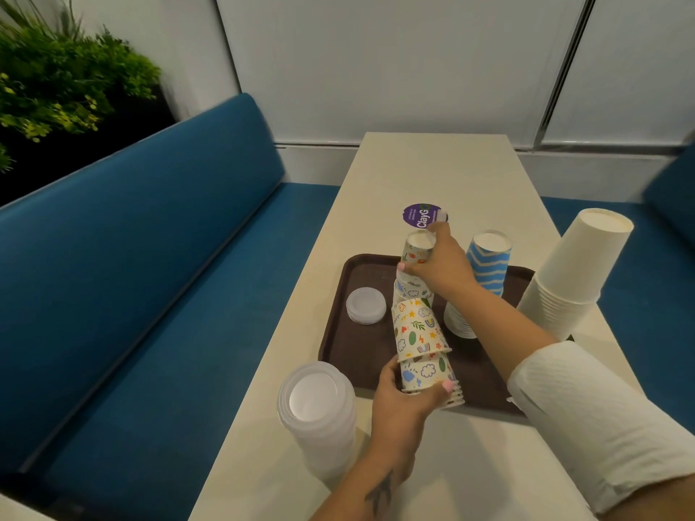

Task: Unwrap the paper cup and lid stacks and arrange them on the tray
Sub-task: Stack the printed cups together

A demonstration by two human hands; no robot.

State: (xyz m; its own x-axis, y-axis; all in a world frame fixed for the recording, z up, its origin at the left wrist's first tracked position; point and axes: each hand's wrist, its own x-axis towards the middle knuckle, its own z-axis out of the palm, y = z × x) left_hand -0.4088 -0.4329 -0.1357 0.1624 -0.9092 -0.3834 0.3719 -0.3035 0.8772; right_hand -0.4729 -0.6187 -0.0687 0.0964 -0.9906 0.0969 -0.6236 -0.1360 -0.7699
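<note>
A tall, leaning stack of doodle-printed paper cups (417, 325) stood upside down at the near edge of the brown tray (361, 332), held at both ends. The left hand (406, 400) wrapped its grip around the base of the stack, thumb and fingers curled on the lowest cups. The right hand (440, 261) closed its grip on the upper cups, near the top of the stack. Just right of it on the tray stood a second inverted stack, blue zigzag cups (485, 272) over plain white ones. A short pile of clear lids (366, 305) lay on the tray's left part, apart from the cups. Off the tray, a taller stack of translucent lids (317, 411) stood on the cream desk (432, 174) by the left wrist, and a large stack of white paper cups (575, 272) leaned at the desk's right edge. A round purple sticker (423, 216) lay on the desk beyond the tray. Blue bench seating (131, 238) flanked the desk, with green plants (56, 77) behind.
</note>
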